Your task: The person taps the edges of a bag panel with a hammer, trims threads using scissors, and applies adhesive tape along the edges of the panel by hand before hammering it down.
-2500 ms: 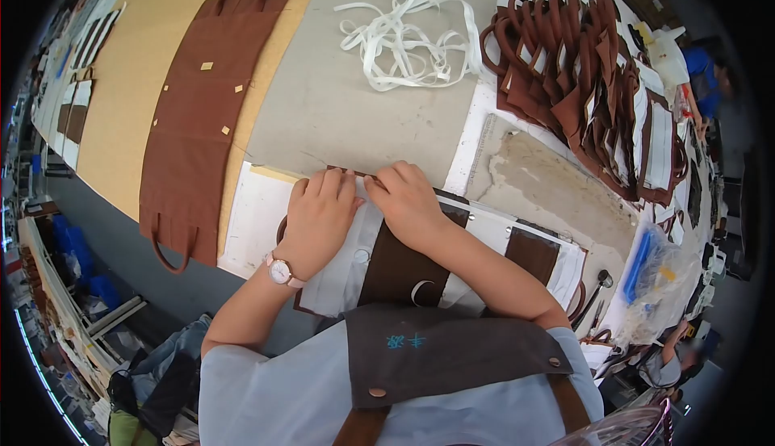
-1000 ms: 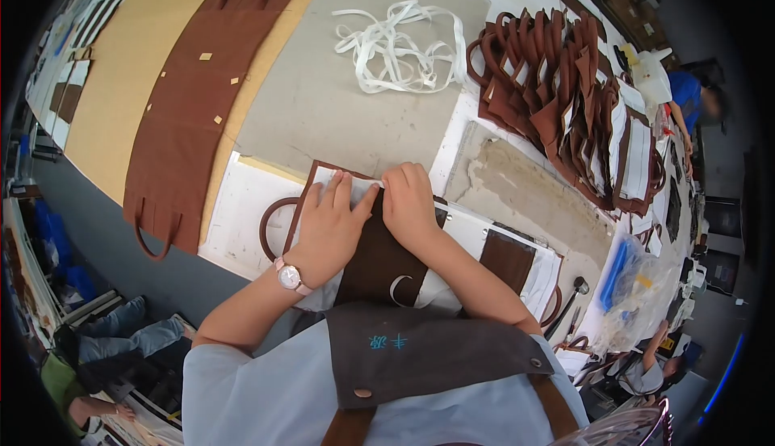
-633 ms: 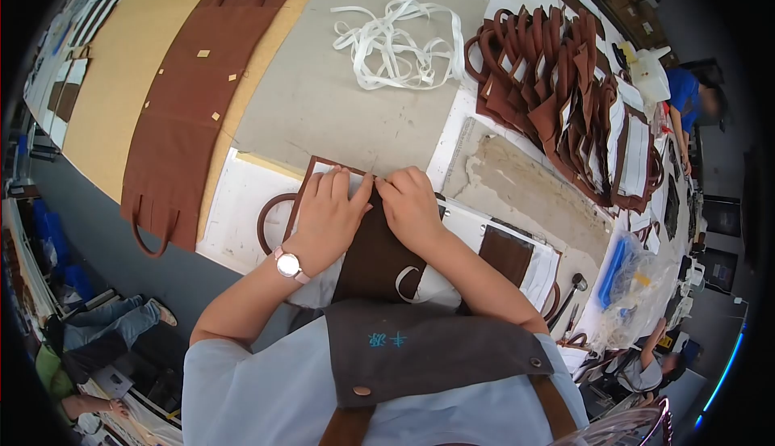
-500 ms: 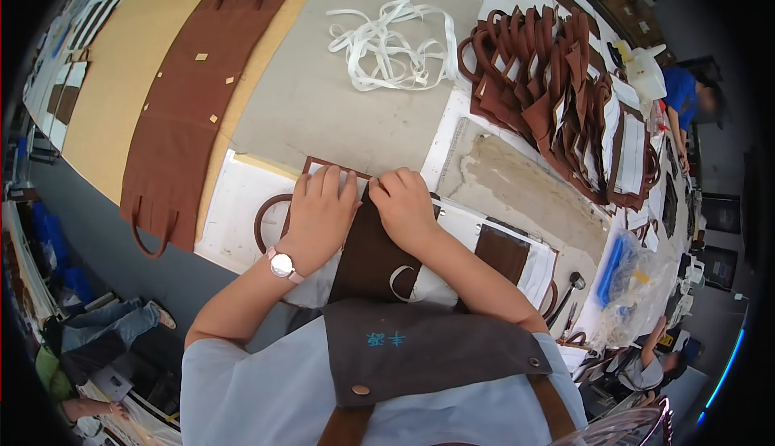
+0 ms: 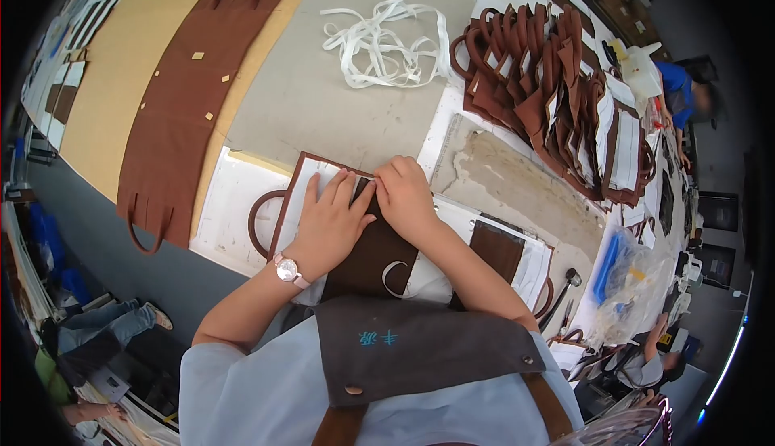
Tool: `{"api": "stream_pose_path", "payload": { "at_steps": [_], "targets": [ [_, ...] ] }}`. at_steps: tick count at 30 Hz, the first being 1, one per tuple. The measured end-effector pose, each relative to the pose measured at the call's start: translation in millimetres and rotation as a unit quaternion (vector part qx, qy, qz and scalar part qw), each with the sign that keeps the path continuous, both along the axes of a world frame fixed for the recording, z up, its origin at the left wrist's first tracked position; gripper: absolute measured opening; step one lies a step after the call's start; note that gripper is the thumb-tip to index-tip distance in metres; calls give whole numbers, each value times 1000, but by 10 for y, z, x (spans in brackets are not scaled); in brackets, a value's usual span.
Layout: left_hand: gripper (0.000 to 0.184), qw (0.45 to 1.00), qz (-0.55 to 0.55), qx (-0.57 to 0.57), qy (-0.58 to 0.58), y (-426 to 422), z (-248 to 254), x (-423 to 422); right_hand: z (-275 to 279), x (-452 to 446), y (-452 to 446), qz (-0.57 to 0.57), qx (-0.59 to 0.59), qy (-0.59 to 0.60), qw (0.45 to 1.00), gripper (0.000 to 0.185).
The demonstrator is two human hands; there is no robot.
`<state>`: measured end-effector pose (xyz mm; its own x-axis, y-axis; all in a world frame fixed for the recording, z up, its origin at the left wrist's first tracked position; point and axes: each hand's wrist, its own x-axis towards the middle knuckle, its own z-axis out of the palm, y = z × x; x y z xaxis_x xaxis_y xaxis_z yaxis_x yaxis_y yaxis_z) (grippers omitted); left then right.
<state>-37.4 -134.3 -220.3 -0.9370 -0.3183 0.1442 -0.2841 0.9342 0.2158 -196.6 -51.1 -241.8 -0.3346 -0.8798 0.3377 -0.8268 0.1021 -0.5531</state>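
Observation:
A bag panel with a white lining [image 5: 288,218], reddish-brown edging and a looped brown handle [image 5: 256,220] lies flat in front of me. Across it runs a dark brown piece [image 5: 367,256] with a curled white strip [image 5: 391,278] on its lower part. My left hand [image 5: 333,224] rests on the lining and the dark piece, fingers stretched out and spread. At the top edge of the dark piece, my right hand [image 5: 408,200] has its fingers bent and pinched together on the material. The fingertips of both hands are close together there.
A brown bag body with two handles [image 5: 190,95] lies at the left. Tangled white tape [image 5: 387,50] sits on a grey sheet [image 5: 299,107]. Stacked brown bag pieces [image 5: 537,91] stand at the right, with a hammer [image 5: 565,284] nearer me. Other people are around the table.
My left hand has spread its fingers and shifted slightly down and right, uncovering more white lining. My right hand has moved slightly up, its fingers drawn together at the edge.

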Motion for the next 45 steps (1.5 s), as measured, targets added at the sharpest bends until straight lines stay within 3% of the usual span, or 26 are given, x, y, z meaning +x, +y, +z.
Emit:
{"api": "stream_pose_path", "payload": {
  "at_steps": [8, 11, 17, 21, 24, 30, 33, 42, 45],
  "targets": [
    [52, 1000, 15, 13, 15, -16, -59, 2, -63, 25, 44, 27, -28, -7, 999, 12],
    [51, 1000, 18, 18, 14, -38, -52, -39, -24, 39, 114, 90, -33, 79, 992, 18],
    [56, 1000, -3, 8, -1, -75, -2, -5, 23, -16, 315, 9, -51, 116, 992, 20],
    [54, 999, -17, 3, 34, -7, -22, 21, 14, -124, 387, 17, -30, 135, 990, 21],
    [53, 999, -35, -29, -3, 11, -45, 66, 18, -100, 364, 26, -8, 150, 988, 22],
    [53, 998, -18, -21, -49, 43, 34, 1, 60, -75, 299, 2, 50, 203, 978, 20],
    [53, 1000, -2, 17, -14, 73, 9, -30, 133, -73, 295, -3, 49, 235, 971, 19],
    [55, 1000, 2, 9, -18, 35, -55, -6, 2, -70, 378, -16, 33, 148, 988, 19],
    [57, 1000, -13, -14, -22, 18, -13, -12, 29, -158, 528, 48, 14, 97, 994, 23]
  ]
}}
